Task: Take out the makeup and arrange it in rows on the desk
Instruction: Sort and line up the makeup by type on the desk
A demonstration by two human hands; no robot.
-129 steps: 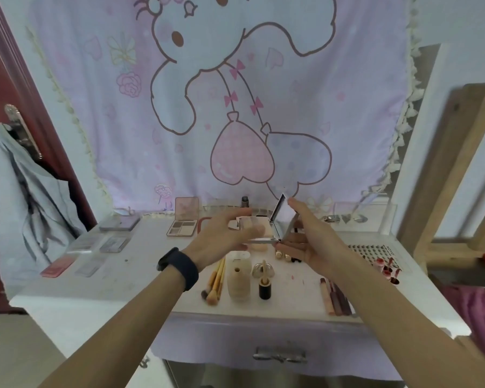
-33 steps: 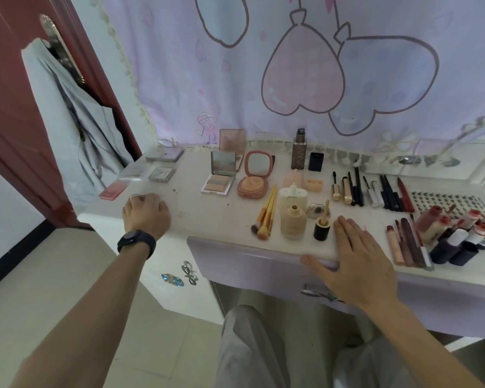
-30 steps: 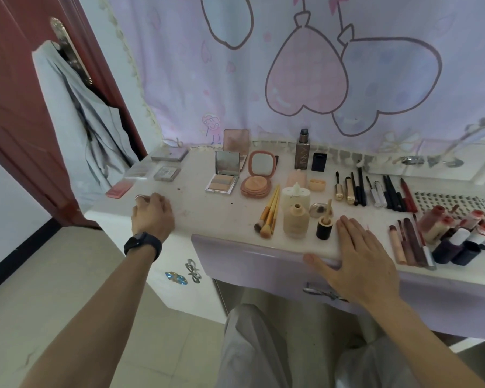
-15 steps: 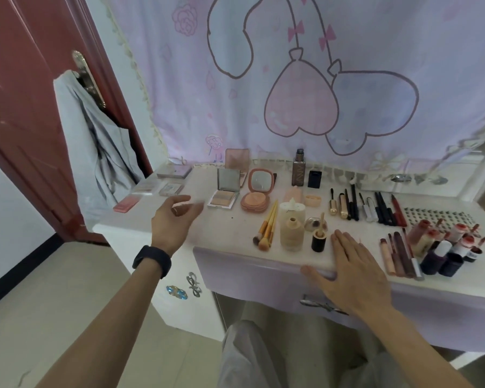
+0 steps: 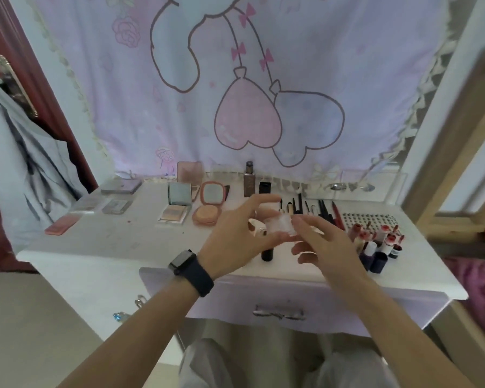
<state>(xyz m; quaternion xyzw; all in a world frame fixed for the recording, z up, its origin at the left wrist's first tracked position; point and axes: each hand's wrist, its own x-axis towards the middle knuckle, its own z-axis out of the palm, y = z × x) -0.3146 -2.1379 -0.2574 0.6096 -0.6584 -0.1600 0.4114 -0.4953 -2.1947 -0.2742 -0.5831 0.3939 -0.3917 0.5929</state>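
A small translucent case (image 5: 280,226) sits between two hands, raised just above the worktop (image 5: 109,242).
Nearest, the left hand (image 5: 235,236) has its grip clamped on the case's left side. The right hand (image 5: 324,245) meets the other edge with its fingertips (image 5: 300,219), but blur hides whether that grip is closed. The case looks light, stiff and slick, so it is best pinched across opposite edges. Beyond lie rows of lip tubes (image 5: 375,242), pencils (image 5: 324,210) and compacts (image 5: 207,214).

On the desk (image 5: 118,242), palettes (image 5: 115,206) lie left, open compacts (image 5: 207,214) centre, pencils (image 5: 324,210) behind lip tubes (image 5: 375,247) at right.
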